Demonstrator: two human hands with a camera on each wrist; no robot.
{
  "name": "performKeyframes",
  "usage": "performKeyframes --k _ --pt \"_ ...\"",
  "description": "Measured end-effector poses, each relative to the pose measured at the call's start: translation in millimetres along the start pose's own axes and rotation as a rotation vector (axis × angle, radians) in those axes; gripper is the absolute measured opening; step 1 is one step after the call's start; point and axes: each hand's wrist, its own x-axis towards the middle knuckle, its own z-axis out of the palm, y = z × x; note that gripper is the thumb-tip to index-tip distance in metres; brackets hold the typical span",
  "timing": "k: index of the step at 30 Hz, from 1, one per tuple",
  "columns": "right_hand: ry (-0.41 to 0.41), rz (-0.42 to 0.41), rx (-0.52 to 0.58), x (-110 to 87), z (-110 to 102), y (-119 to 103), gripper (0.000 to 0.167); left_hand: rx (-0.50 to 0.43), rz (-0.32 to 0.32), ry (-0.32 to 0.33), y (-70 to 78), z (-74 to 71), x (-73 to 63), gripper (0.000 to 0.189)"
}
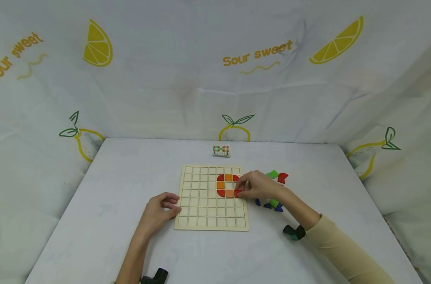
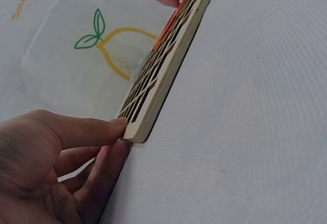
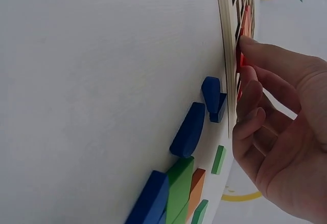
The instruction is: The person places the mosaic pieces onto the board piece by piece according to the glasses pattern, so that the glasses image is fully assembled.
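Observation:
A pale wooden grid board lies flat on the white table. At its left edge my left hand grips the rim, the thumb on top near the corner. My right hand reaches over the board's right side, thumb and finger pinching a red tile in the grid. That tile sits at the lower right corner of a ring of red rounded corner tiles and orange square tiles. The ring's right side is partly hidden by my right hand.
Right of the board lie loose pieces: green tiles, red tiles, blue tiles and an orange tile. A small pattern card stands behind the board. White cloth with lemon prints hangs at the back and sides.

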Motion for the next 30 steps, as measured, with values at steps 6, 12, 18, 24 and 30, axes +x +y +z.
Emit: performKeyframes --k 6,12,18,24,30 --pt "0.007 -0.017 0.023 -2.5 -3.5 -0.7 0.010 0.008 -0.006 0.003 0.3 -0.2 0.2 0.031" --pt "0.074 0.023 0.041 -14.1 -17.5 6.0 0.014 -0.001 0.000 -0.005 0.6 -1.2 -0.5 0.031" --pt "0.092 0.135 0.052 -30.3 -30.6 20.9 0.019 -0.012 0.000 -0.012 1.5 -2.0 -1.2 0.030" --pt "0.087 0.165 0.040 -48.6 -38.8 36.7 0.018 -0.010 -0.001 -0.011 2.1 -1.9 -1.6 0.031" --pt "0.060 0.187 0.046 -61.7 -39.3 53.1 0.022 -0.014 -0.011 -0.010 1.4 -1.6 -2.4 0.031"
